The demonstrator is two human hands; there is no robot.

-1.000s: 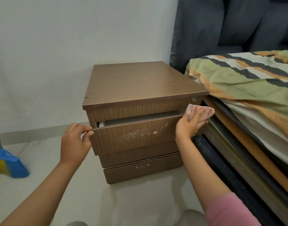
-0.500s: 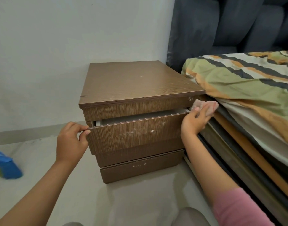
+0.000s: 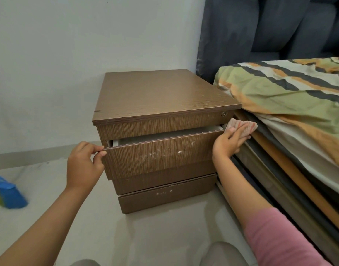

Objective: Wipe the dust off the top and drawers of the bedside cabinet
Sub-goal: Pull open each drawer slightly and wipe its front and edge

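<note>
A brown wood-grain bedside cabinet (image 3: pixel 161 95) stands against the wall beside the bed. Its upper drawer (image 3: pixel 161 156) is pulled partly out, showing a pale inside and whitish smears on its front. Two lower drawer fronts (image 3: pixel 164 196) are closed. My left hand (image 3: pixel 84 164) pinches the drawer front's top left corner. My right hand (image 3: pixel 228 143) grips a pink striped cloth (image 3: pixel 241 126) at the drawer's top right corner, just under a small round lock.
A bed with a striped green, orange and grey cover (image 3: pixel 291 96) lies close on the right, its frame (image 3: pixel 280 181) almost touching the cabinet. A dark padded headboard (image 3: pixel 260 31) rises behind. A blue broom head (image 3: pixel 9 194) lies on the pale floor at the left.
The drawer has slid a little further out. My right hand with the cloth moved from the drawer's top edge to its right corner. My left hand keeps its pinch.
</note>
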